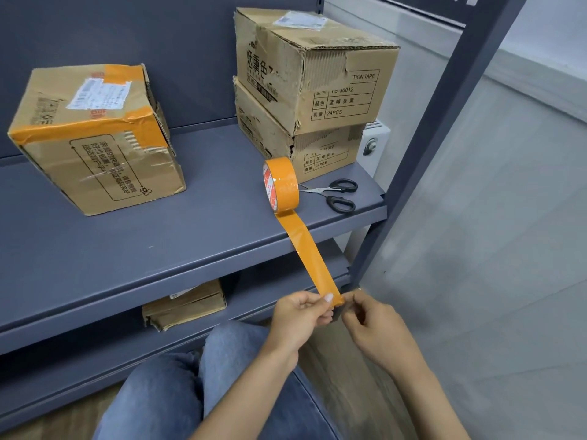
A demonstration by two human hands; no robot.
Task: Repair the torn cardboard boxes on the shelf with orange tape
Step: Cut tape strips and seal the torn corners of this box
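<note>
Orange tape roll (281,185) upright near shelf (190,230) front edge, bare shelf leftward; strip (306,249) overhanging, end pinched by left hand (301,315) and right hand (370,315).

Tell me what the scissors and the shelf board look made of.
Scissors: bare steel-looking blades, black handles that look like plastic, slightly shiny. Shelf: probably painted sheet metal, matte grey-blue, judging by its thin folded front lip and even coating; laminate board cannot be ruled out.
</note>
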